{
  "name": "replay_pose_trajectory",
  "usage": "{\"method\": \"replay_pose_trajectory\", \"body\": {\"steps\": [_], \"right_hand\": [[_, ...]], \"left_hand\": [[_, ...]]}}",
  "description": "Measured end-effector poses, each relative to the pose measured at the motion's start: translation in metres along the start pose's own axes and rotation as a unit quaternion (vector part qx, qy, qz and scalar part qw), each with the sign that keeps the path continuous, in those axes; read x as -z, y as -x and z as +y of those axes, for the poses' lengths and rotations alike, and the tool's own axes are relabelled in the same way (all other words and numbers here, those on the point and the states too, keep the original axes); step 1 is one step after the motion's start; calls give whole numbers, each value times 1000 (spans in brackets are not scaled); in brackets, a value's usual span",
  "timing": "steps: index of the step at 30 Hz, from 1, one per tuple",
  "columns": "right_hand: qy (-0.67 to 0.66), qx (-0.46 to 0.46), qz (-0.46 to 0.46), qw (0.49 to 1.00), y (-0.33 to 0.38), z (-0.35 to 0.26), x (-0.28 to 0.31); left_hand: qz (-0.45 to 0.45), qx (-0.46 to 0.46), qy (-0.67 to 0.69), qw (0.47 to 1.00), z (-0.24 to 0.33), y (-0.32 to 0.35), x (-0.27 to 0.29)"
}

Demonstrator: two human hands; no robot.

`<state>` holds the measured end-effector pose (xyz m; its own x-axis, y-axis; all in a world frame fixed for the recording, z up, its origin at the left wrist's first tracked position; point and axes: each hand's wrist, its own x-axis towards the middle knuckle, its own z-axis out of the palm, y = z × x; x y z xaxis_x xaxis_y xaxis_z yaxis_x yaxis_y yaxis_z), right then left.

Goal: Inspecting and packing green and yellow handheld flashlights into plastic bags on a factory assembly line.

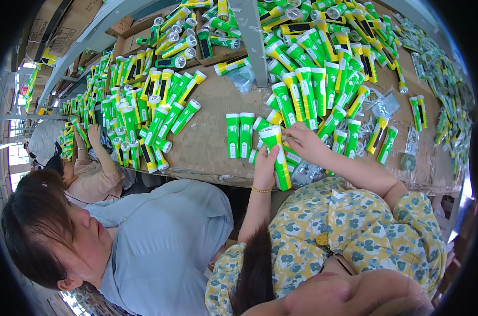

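Note:
My left hand [265,169] is closed around the lower part of a green and yellow flashlight [279,152], its white head up and tilted slightly. My right hand [305,144] has its thumb and fingers pinched together at the flashlight's right side, just below the head. Whatever those fingertips may hold is too small to tell. Left of the held flashlight, two green flashlights [239,136] stand side by side on the cardboard-covered table [202,145]. Behind my hands a dense group of similar flashlights [304,87] is standing and leaning.
Piles of flashlights [136,113] cover the table's left side. A grey post [251,42] rises at the back. Clear plastic bags [386,105] and small wrapped parts [439,89] lie to the right. A co-worker in a light blue top [160,237] sits close on my left, another person beyond.

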<state>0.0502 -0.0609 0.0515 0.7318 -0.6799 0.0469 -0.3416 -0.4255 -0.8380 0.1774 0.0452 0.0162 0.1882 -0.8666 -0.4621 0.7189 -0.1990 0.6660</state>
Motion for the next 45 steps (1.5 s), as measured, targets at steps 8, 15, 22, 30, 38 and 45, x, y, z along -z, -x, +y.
{"method": "replay_pose_trajectory", "body": {"steps": [8, 15, 22, 30, 38, 45], "right_hand": [[7, -66, 2, 998, 11, 0, 8], [-2, -23, 33, 999, 22, 19, -7], [-105, -208, -29, 972, 30, 36, 5], [39, -64, -37, 996, 44, 35, -3], [-246, -295, -93, 919, 47, 36, 7], [-258, -365, -86, 890, 47, 45, 5]], "left_hand": [[-43, -3, 39, 998, -5, -1, 1], [-4, 30, -17, 999, -18, 2, 4], [-4, -15, -44, 999, -8, -5, -7], [-21, 49, -86, 995, -20, 1, -10], [-16, 17, -79, 997, -29, -2, -20], [-23, -52, -245, 968, -37, -2, -15]]}}
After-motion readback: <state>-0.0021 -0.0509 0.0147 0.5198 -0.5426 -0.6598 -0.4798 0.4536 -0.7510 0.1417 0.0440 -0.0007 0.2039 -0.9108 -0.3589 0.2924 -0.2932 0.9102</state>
